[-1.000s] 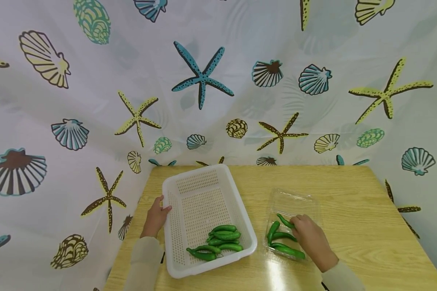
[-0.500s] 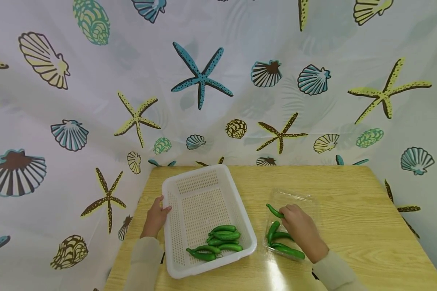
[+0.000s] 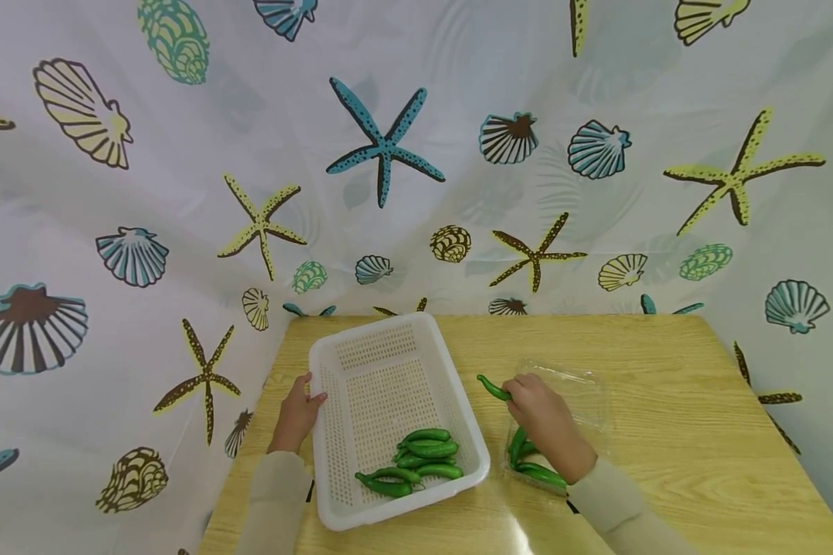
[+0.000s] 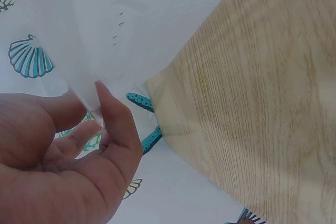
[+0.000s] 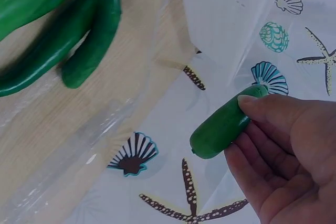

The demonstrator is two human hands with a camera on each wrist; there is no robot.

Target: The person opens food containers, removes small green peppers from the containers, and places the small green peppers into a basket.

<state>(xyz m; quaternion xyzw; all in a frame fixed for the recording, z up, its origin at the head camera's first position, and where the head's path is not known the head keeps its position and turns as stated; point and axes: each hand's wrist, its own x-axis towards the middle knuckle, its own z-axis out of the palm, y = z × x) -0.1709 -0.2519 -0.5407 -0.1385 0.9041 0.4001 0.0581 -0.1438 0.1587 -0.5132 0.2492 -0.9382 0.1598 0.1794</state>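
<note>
Green pepper (image 3: 493, 388) held in the right hand (image 3: 543, 416), near the white basket (image 3: 382, 393).
Right thumb and fingers closed around one end; left hand (image 3: 297, 414) pinches the basket's left rim. Other peppers (image 3: 426, 449) lie in basket and clear container (image 3: 578, 389).

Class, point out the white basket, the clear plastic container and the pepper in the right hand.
White basket (image 3: 389, 395), head view: bare mesh floor.
Clear plastic container (image 3: 583, 395), head view: bare far part.
Held pepper (image 5: 221, 126), right wrist view: middle of its side.

Container (image 3: 590, 395): partly behind right grip (image 3: 543, 416) | its peppers (image 3: 541, 474): some perhaps hidden | left wrist, basket (image 4: 142, 19): cropped
</note>
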